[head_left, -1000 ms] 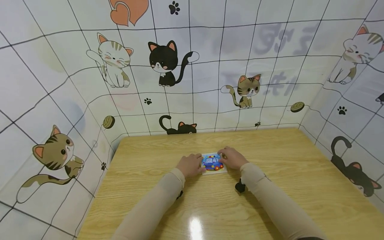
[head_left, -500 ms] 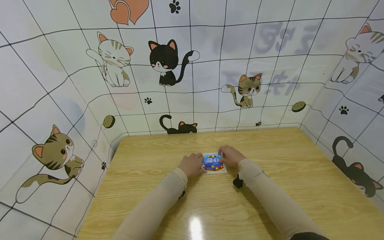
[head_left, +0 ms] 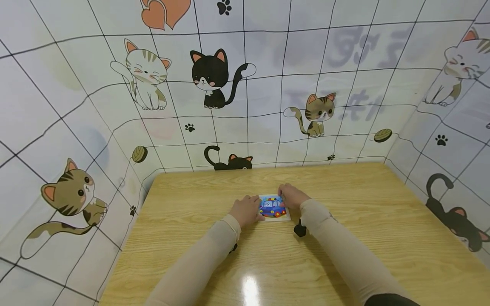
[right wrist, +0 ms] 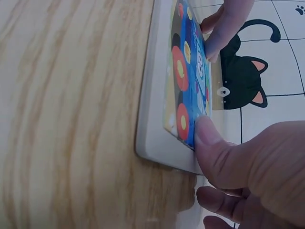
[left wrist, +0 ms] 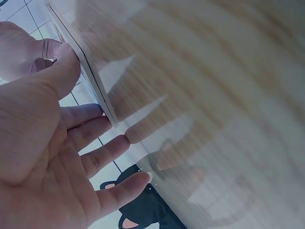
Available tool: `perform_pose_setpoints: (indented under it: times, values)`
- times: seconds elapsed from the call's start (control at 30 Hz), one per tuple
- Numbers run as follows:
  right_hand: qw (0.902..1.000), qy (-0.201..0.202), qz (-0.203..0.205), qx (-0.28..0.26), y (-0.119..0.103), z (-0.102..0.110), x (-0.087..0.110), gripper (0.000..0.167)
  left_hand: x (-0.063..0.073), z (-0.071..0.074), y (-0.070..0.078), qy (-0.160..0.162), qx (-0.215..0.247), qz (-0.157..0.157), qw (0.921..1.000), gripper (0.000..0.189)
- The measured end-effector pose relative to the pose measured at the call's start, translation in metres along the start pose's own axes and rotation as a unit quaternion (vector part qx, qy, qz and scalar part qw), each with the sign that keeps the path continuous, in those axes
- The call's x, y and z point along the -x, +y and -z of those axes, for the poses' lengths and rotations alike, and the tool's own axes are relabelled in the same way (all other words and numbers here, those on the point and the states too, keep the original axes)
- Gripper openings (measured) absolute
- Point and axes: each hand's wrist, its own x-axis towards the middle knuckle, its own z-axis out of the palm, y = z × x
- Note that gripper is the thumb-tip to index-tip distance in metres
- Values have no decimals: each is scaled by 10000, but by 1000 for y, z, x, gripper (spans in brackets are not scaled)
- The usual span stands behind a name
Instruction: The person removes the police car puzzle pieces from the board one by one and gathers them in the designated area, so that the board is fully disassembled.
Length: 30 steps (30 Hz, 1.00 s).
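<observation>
Blue-car board (head_left: 273, 208) sits on the far half of the surface (head_left: 268, 255).
The left hand (head_left: 246, 211), fingers spread, touches one edge; the right hand (head_left: 294, 197) rests its thumb on the picture (right wrist: 195, 83), any pinch hidden from me. Uneven pressure could skid it.

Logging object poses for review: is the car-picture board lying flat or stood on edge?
Lying flat, picture up: in the right wrist view, the board has its lower rim against the table.

The picture board (head_left: 273, 208) has a white border (right wrist: 151, 105) around a blue car (right wrist: 194, 90) with red-and-yellow wheels (right wrist: 180, 69). The counter (head_left: 183, 208) shows yellow-brown wood grain. The wall covering (head_left: 266, 93) is white, black-gridded, with black and brown-striped cats (head_left: 318, 111). Sleeves (head_left: 191, 265) are plain beige.
</observation>
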Motion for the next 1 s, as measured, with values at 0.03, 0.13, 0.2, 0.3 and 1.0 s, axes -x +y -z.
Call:
perform_pose_setpoints:
  times: [0.03, 0.13, 0.2, 0.3, 1.0]
  values:
    - [10000, 32, -34, -11, 0, -1, 0, 25, 0, 0, 0, -1, -7, 8, 10000, 74]
    - [9999, 98, -69, 11, 2, -3, -1, 22, 0, 1, 0, -18, 17, 35, 10000, 74]
    - [9999, 84, -71, 29, 2, -5, -2, 20, 0, 1, 1, -15, 36, 35, 10000, 73]
    - [9999, -20, -165, 6, 2, -6, -5, 20, 1, 1, 2, -26, 43, 37, 10000, 72]
    - [9987, -443, -207, 167, -1, 0, -11, 29, 6, 6, 5, 55, -28, 159, 9999, 71]
